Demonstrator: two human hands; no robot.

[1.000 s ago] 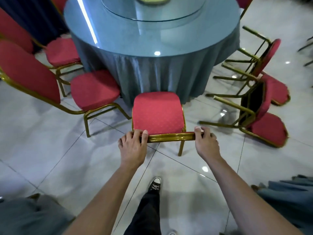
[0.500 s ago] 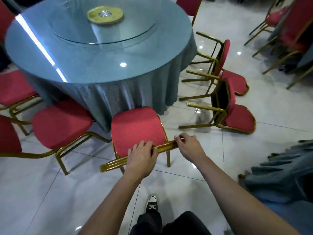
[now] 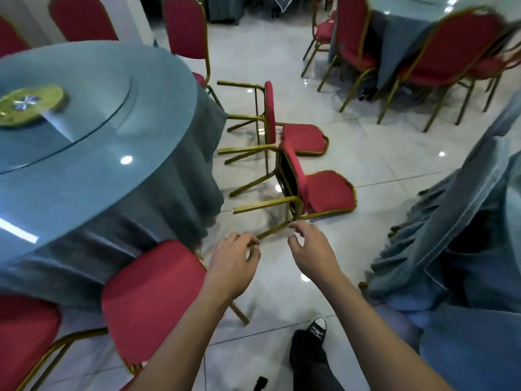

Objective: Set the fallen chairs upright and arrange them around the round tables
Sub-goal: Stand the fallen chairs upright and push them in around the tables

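Our left hand [image 3: 231,263] and right hand [image 3: 312,249] hang empty over the floor [image 3: 380,153], fingers loosely curled, holding nothing. Two fallen chairs [image 3: 329,193] lie on their backs just ahead, right of the round tabletop [image 3: 93,131]; an upright chair [image 3: 152,294] stands tucked beside our left forearm.
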